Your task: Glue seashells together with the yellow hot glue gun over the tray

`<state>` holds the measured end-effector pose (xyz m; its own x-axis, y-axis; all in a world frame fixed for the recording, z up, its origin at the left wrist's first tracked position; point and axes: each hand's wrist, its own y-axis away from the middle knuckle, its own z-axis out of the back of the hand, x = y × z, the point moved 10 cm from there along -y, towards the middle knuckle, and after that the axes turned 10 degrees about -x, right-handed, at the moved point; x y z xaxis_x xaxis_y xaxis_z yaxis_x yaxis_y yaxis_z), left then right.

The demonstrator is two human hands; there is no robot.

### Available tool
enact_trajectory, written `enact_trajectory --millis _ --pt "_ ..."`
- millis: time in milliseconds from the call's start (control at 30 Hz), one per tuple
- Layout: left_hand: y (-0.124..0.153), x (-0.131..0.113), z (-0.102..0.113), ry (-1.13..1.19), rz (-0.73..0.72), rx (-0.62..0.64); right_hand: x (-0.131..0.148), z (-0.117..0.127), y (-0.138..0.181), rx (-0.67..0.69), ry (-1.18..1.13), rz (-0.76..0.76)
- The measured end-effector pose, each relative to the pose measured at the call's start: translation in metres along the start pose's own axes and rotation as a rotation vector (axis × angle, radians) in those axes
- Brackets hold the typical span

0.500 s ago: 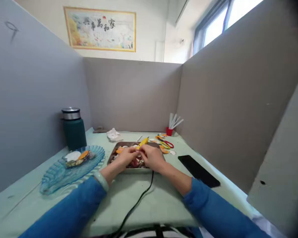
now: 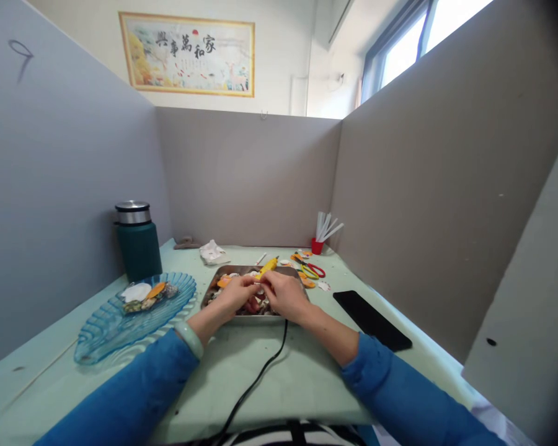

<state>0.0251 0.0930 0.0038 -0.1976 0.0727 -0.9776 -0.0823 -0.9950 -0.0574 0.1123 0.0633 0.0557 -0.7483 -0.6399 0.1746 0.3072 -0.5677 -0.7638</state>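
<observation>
Both of my hands meet over a metal tray (image 2: 212, 292) filled with several shells and small coloured pieces. My left hand (image 2: 236, 292) is closed, its fingertips pinched against something small at the tray's middle. My right hand (image 2: 284, 294) is closed too, fingers pressed toward the same small piece, which I cannot make out. A yellow tool (image 2: 266, 267) with a black cord (image 2: 253, 387) pokes out just behind my fingers; the cord runs from under my right hand to the table's near edge.
A blue glass dish (image 2: 116, 325) with a few shells sits at the left, a dark green flask (image 2: 137, 241) behind it. Scissors (image 2: 312, 269), a red cup of white sticks (image 2: 320, 240), a crumpled tissue (image 2: 212, 252) and a black phone (image 2: 371, 320) lie around. Partition walls enclose the desk.
Both hands have stayed over the tray with only a slight shift of the fingers. Nothing else has moved.
</observation>
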Motion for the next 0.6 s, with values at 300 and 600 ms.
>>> enact_trajectory --millis 300,600 --pt "-0.0016 0.0024 0.0012 0.001 0.004 -0.007 -0.0001 -0.0014 -0.0004 0.0 0.005 0.002" --pt "-0.0023 0.0032 0.0006 0.004 0.006 -0.005 0.0002 -0.0012 -0.0005 0.008 0.017 0.002"
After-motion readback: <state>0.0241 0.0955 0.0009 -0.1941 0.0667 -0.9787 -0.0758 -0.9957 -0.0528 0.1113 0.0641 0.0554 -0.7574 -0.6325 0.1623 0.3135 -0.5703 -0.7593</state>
